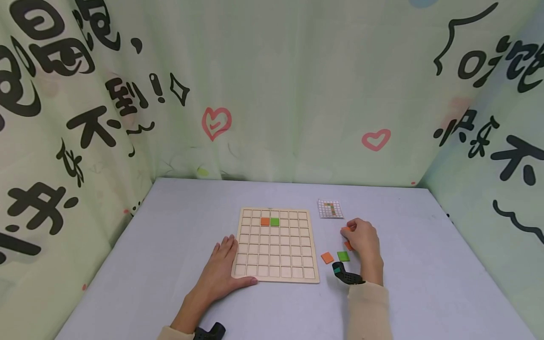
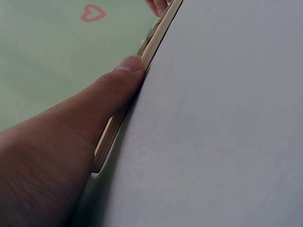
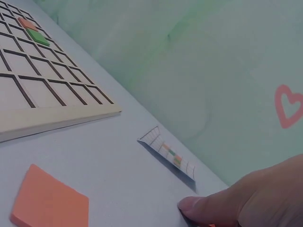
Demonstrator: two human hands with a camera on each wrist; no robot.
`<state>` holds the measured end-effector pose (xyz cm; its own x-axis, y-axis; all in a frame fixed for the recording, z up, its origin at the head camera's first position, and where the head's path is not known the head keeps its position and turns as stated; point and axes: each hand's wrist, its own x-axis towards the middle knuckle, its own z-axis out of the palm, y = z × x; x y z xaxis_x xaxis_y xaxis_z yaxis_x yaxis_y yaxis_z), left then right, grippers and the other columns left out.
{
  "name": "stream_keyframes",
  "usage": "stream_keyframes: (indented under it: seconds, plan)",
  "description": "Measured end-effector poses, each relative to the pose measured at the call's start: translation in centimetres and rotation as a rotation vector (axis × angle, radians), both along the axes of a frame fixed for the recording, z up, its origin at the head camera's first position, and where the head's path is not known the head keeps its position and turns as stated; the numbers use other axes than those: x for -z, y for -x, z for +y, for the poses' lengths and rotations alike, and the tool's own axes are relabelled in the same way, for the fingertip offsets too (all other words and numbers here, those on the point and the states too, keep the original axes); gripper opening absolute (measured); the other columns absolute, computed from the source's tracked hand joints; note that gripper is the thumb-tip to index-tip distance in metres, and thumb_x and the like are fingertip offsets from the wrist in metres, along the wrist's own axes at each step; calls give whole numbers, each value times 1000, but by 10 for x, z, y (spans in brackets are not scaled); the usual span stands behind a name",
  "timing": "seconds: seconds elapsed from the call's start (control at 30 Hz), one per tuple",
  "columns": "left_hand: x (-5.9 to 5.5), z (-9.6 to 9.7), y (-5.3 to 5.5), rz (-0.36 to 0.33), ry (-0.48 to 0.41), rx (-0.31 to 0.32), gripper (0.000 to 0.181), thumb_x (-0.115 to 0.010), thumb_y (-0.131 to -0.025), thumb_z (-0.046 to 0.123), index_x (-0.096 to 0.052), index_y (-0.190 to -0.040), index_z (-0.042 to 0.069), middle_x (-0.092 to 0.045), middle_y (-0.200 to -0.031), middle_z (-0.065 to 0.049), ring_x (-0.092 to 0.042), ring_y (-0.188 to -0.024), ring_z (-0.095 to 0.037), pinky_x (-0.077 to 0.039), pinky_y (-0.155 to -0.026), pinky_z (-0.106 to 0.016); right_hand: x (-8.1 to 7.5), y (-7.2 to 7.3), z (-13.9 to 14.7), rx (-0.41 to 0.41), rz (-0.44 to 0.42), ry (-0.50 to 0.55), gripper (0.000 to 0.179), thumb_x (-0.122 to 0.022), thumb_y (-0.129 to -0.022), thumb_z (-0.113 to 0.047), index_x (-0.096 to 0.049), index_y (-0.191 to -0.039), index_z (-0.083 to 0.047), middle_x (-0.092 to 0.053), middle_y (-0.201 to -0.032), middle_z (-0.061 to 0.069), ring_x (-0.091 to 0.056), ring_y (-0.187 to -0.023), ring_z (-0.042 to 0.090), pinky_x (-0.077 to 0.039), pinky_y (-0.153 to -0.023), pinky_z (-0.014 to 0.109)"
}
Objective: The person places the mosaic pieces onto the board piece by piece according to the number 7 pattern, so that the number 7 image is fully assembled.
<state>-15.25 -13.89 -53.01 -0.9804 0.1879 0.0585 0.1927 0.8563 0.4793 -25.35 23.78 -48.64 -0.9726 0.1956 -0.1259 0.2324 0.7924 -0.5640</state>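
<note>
Pinching an orange square tile [image 1: 346,229] just below and right of the frame's centre, the right hand [image 1: 363,238] has fingertips and thumb drawn together, while the left hand [image 1: 221,269] rests nearly straight-fingered, thumb spread, at the lower-left corner of the wooden grid board [image 1: 274,249]. The tile looks light and stiff, perhaps slick — best gripped by opposite edges. Around the white tabletop [image 1: 425,274] hangs a pale green, lettered curtain [image 1: 297,71].

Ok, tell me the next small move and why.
Probably carry the orange tile in the right hand to the cell right of the green tile: the card seems to show orange, green, orange, and the board has only the first two.
</note>
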Motion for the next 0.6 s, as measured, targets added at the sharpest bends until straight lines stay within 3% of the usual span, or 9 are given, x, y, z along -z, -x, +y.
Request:
stream_keyframes:
  seconds: [0.23, 0.47, 0.6]
  plan:
    - [0, 0, 1, 0, -1, -3, 123, -72, -70, 76, -31, -155, -3, -26, -165, -19, -20, -156, -33, -17, -129, -49, -1, 2, -1, -10, -13, -20, 41, -65, -96, -18, -58, -128, 6, -61, -120, 29, -56, -98, 37, -53, -84, 49]
    - [1, 0, 2, -6, -4, -4, 123, -72, -70, 76, -31, -155, -3, -26, -165, -19, -19, -156, -32, -16, -129, -50, 0, 2, -2, -12, 0, -8, 38, -67, -95, -17, -55, -124, 4, -61, -110, 25, -56, -90, 33, -49, -78, 47]
    - [1, 0, 1, -11, -13, -5, 123, -73, -70, 75, -31, -155, -3, -26, -165, -19, -19, -156, -32, -17, -129, -50, 1, 1, -1, -18, 10, -2, 36, -68, -94, -16, -55, -122, 3, -62, -108, 25, -56, -90, 33, -47, -81, 52]
